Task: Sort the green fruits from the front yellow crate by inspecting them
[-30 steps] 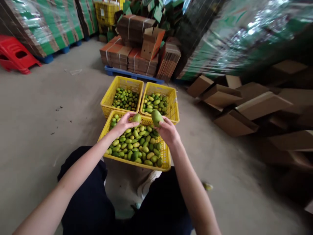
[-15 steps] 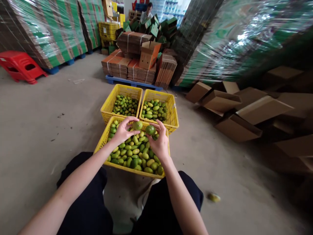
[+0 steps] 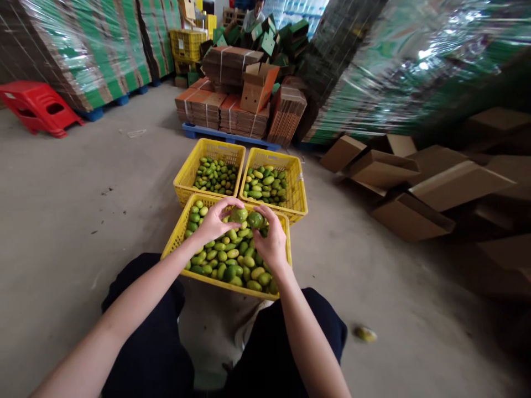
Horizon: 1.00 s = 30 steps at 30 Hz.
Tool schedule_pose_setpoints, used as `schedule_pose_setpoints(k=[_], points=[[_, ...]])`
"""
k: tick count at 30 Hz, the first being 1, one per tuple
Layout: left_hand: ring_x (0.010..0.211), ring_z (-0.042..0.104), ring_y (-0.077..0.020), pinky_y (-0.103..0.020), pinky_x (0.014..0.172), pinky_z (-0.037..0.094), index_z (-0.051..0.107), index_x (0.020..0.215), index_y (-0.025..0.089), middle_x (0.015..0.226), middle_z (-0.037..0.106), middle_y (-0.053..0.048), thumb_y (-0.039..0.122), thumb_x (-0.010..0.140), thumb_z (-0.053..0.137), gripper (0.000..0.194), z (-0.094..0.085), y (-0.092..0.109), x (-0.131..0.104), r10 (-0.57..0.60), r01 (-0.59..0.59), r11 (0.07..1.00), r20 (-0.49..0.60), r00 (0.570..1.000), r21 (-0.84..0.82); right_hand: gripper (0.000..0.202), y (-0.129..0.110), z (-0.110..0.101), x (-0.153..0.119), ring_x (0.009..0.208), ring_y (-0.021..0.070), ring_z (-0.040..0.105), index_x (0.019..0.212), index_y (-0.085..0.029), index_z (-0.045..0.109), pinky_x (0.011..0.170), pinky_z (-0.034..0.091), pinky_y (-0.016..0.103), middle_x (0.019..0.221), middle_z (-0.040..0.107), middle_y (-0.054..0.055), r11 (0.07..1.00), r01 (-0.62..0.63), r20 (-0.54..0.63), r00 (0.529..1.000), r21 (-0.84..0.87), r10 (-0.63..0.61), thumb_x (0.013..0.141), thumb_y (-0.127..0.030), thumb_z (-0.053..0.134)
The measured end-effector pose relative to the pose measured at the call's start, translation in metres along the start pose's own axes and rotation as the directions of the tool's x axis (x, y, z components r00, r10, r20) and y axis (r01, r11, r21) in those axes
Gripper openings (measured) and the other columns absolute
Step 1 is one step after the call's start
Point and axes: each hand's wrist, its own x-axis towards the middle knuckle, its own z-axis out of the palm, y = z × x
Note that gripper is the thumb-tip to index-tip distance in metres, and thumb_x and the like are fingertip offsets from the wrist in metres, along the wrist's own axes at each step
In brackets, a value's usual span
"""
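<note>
My left hand (image 3: 215,224) pinches a glossy yellowish-green fruit (image 3: 239,214) between thumb and fingers. A darker green fruit (image 3: 255,220) is gripped the same way in my right hand (image 3: 271,240). The two fruits are side by side above the front yellow crate (image 3: 230,286), which holds many oval green and yellowish fruits. Behind it stand a left yellow crate (image 3: 183,185), with smaller-looking green fruits, and a right yellow crate (image 3: 297,185), with green and yellow ones. My wrists hide part of the front crate's contents.
Flattened cartons (image 3: 244,119) are stacked on a blue pallet (image 3: 211,134) beyond the crates. Open cardboard boxes (image 3: 381,168) lie at right, a red stool (image 3: 41,108) at left. One fruit (image 3: 365,333) is on the floor. A person (image 3: 254,17) is at the back.
My left hand has brought its fruit slightly right, closer to the one in my right hand. The view has shifted a little; both grips stay the same.
</note>
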Motion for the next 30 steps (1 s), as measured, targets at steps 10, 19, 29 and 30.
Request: schedule_pose_setpoints(k=[10,19,29,30], points=[[0.068,0.064,-0.0127,-0.023,0.058,0.054,0.064,0.087,0.015,0.086,0.067,-0.003,0.041,0.064,0.083,0.039,-0.005,0.011,0.001,-0.563,0.557,0.808,0.029,0.826,-0.191,0.047,-0.008,-0.007,0.011,0.084,0.0217,0.070,0.102,-0.024,0.060,0.075,0.061,0.037,0.093,0.072,0.003,0.506,-0.673,0.417,0.736,0.540,0.534,0.063,-0.035,0.084],[0.054,0.064,-0.0109,-0.019,0.053,0.055,0.070,0.086,0.012,0.079,0.073,-0.007,0.036,0.079,0.074,0.025,-0.004,0.002,0.002,-0.783,0.734,0.532,0.084,0.616,-0.422,0.032,0.004,0.011,0.011,0.051,0.0166,0.064,0.074,-0.021,0.068,0.047,0.058,0.029,0.062,0.068,0.003,0.026,-0.834,0.662,0.455,0.551,0.596,0.073,-0.052,0.074],[0.089,0.064,-0.0158,-0.031,0.086,0.052,0.066,0.105,0.018,0.104,0.067,-0.004,0.023,0.057,0.089,0.053,-0.002,0.004,0.001,-0.375,0.356,0.914,-0.071,0.924,-0.195,0.056,-0.004,0.011,0.007,0.099,0.0220,0.066,0.122,-0.028,0.057,0.091,0.054,0.040,0.108,0.070,0.003,0.475,-0.549,0.280,0.804,0.687,0.524,0.069,-0.029,0.077],[0.091,0.064,-0.0164,-0.032,0.088,0.051,0.066,0.105,0.019,0.105,0.066,-0.004,0.023,0.056,0.089,0.054,-0.002,0.004,0.001,-0.333,0.320,0.931,-0.047,0.942,-0.177,0.054,-0.005,0.010,0.007,0.104,0.0231,0.065,0.121,-0.027,0.058,0.095,0.051,0.042,0.113,0.069,0.004,0.540,-0.497,0.238,0.845,0.679,0.478,0.070,-0.029,0.076]])
